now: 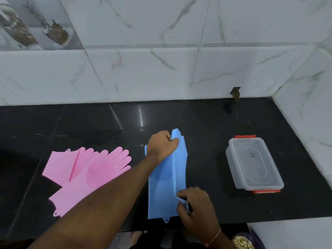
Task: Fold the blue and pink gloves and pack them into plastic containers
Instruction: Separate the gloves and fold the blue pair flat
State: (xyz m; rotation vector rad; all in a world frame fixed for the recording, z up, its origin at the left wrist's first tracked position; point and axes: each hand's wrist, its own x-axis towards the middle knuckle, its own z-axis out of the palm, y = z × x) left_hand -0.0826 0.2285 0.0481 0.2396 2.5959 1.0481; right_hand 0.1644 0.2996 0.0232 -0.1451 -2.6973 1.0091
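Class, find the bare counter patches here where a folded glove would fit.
Bare counter lies between the blue gloves and the lidded container, and along the wall behind everything. Left is crowded by the pink gloves.

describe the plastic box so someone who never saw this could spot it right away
Look at the black countertop below the marble-tiled wall, then at its right end near the corner. The plastic container sits there, right of the blue glove. It alone is clear and boxy, with red clips at both ends.
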